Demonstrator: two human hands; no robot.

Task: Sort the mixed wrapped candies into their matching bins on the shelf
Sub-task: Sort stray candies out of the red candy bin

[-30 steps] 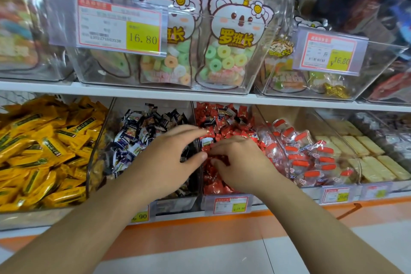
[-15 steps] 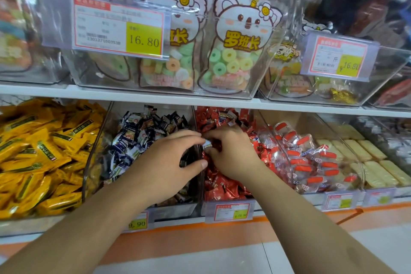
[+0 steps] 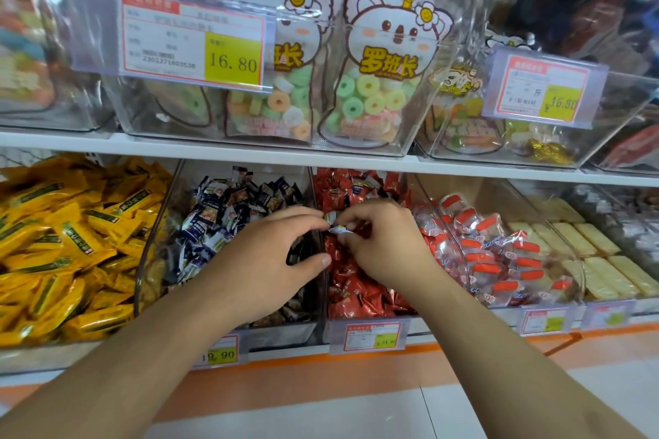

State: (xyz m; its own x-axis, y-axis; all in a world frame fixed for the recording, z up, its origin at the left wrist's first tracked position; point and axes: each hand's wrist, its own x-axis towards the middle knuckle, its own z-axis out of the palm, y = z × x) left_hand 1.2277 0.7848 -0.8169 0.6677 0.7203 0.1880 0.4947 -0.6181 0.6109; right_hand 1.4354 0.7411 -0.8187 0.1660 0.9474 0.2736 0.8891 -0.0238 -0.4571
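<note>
Right hand [image 3: 383,242] pinches a white-wrapped candy [image 3: 338,229] over the red-candy bin [image 3: 360,326]; left hand [image 3: 264,260], fingers spread, touches its other end.

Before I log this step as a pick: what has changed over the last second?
The right hand moved up and back over the red candy bin and now pinches a small light-wrapped candy at its fingertips. The left hand closed in, its fingertips meeting that candy above the divider. The bins, their candies and the price tags stayed as they were.
</note>
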